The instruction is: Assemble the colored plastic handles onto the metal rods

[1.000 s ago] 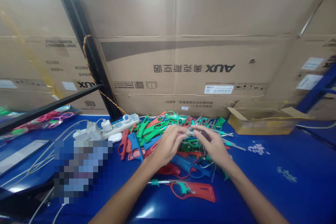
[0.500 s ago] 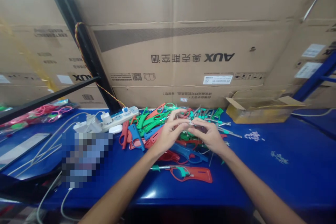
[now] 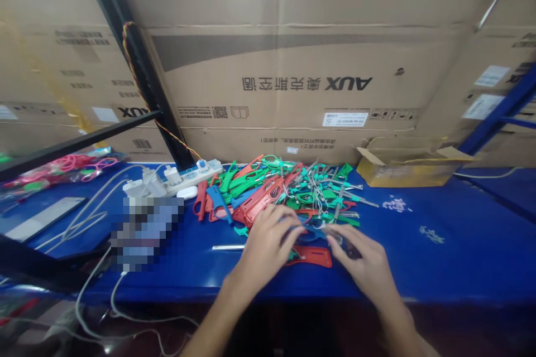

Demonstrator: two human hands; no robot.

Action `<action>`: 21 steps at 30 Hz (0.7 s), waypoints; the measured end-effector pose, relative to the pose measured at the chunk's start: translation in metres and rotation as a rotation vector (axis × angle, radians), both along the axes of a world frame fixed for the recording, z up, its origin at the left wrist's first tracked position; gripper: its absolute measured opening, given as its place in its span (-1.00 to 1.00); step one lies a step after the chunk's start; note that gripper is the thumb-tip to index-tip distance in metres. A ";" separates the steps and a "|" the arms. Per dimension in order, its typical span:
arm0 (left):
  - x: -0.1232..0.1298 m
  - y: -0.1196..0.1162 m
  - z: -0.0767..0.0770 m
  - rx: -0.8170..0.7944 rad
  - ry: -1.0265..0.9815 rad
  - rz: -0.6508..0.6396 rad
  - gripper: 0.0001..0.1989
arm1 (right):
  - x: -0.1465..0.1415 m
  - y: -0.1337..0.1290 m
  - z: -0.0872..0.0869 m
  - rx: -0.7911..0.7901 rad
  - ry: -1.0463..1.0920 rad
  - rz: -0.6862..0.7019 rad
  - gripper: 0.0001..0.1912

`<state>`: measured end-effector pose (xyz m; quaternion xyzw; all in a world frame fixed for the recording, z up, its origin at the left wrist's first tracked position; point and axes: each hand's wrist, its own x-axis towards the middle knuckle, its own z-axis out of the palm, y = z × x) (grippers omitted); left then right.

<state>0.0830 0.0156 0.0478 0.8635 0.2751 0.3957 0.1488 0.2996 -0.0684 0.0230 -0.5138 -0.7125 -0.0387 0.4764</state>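
Between my hands, at the near edge of the pile, is a blue plastic lighter casing (image 3: 310, 231). My left hand (image 3: 272, 242) has its fingers curled round the left end of it. At the other end, my right hand (image 3: 363, 259) pinches the casing, with a dark part showing near its fingers. Just below lies a red half casing (image 3: 317, 257) of a long-nosed lighter, partly behind my left hand, and a metal tube (image 3: 228, 247) sticks out on the left. Beyond is a heap of green, red and blue casings, with teal-handled metal tubes (image 3: 335, 184) and thin wires.
A power strip (image 3: 196, 175) with plugs and white cables stands at the left, near a pixelated device (image 3: 146, 234) and a flat phone-like slab (image 3: 46, 218). An open cardboard box (image 3: 406, 173) is at the back right. Small pale pieces (image 3: 394, 204) lie scattered on the blue table (image 3: 469, 245).
Both hands have come down and nearer from over the heap to its front edge, with the blue casing now between them. The view has shifted slightly.
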 end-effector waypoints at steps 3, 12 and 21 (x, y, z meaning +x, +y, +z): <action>-0.017 -0.022 -0.024 0.030 -0.025 0.278 -0.86 | -0.008 -0.010 -0.009 -0.054 -0.088 -0.024 -0.83; -0.060 -0.026 -0.045 0.109 0.060 0.342 -0.81 | -0.009 -0.010 -0.019 -0.101 -0.068 -0.110 -0.80; -0.057 -0.024 -0.049 0.053 0.160 0.308 -0.78 | -0.014 -0.008 -0.025 -0.209 -0.038 -0.111 -0.75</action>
